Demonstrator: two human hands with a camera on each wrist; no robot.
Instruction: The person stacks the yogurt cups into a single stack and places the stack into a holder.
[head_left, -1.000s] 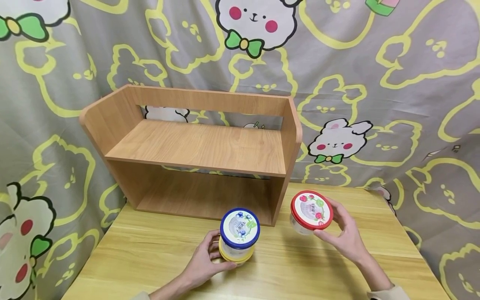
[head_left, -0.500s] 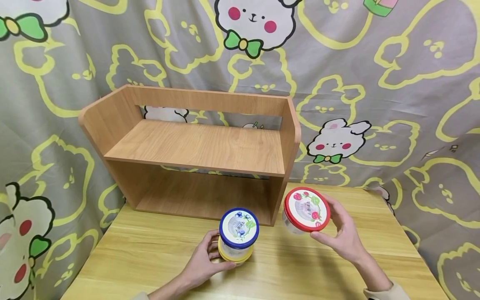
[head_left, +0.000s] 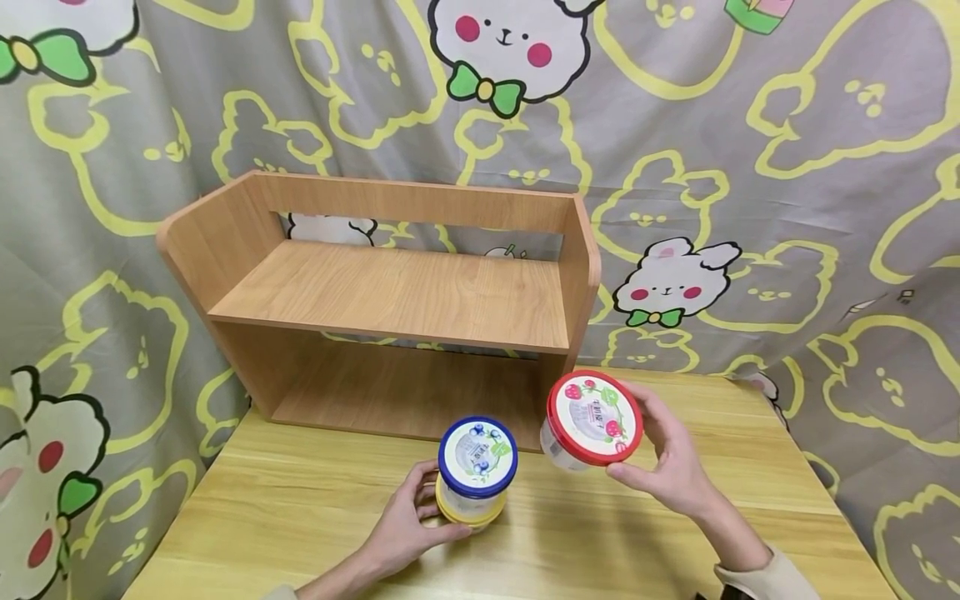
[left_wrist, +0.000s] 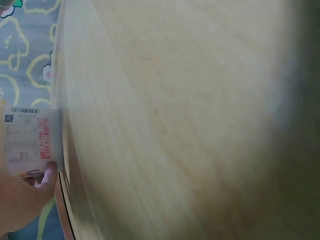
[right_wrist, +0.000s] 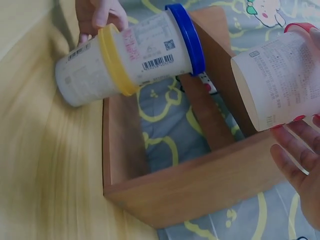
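Two plastic food tubs stand stacked on the table in front of the shelf. On top is the blue-lidded tub with blueberries on its lid; below it is the yellow-lidded tub. My left hand grips the lower tub from the left, thumb at the front. In the left wrist view, this tub's printed side shows at the left edge. My right hand holds a red-lidded tub with strawberries on its lid. That tub is raised and tilted to the right of the stack, its base facing the stack in the right wrist view.
A two-tier wooden shelf stands at the back left of the wooden table. Its right side panel is close behind the red-lidded tub. A grey curtain with cartoon rabbits hangs behind and at both sides.
My right hand has carried the red-lidded tub left and slightly up, toward the stack, and its tilt has grown. My left hand and the two stacked tubs have stayed in place.
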